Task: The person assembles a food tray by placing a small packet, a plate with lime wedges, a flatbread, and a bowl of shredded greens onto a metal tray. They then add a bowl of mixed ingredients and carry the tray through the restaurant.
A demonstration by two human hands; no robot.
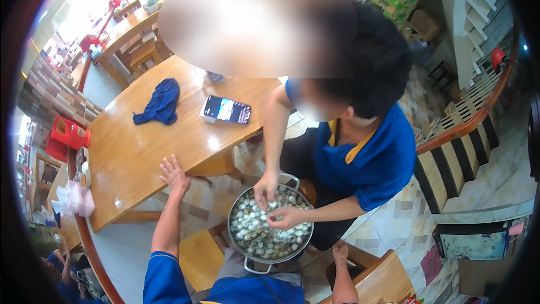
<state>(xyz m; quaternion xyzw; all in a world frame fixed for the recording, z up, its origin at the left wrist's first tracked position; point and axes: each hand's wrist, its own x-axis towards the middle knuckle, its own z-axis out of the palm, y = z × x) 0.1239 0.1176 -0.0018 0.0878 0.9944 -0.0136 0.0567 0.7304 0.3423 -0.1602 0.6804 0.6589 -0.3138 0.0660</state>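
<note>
We have the table (129,163) ahead on our left, and a co-worker (365,171) in blue faces us. Between us is the pot (271,259). A blue cloth (161,101) lies on the table. Our left hand (176,177) spreads its fingers at the table's edge; our right hand (340,252) is right of the pot, and we cannot tell whether it is spread. A phone (228,110) lies near the cloth. Eggs (245,224), many white, lie in the pot beneath the co-worker's hands (287,218).
</note>
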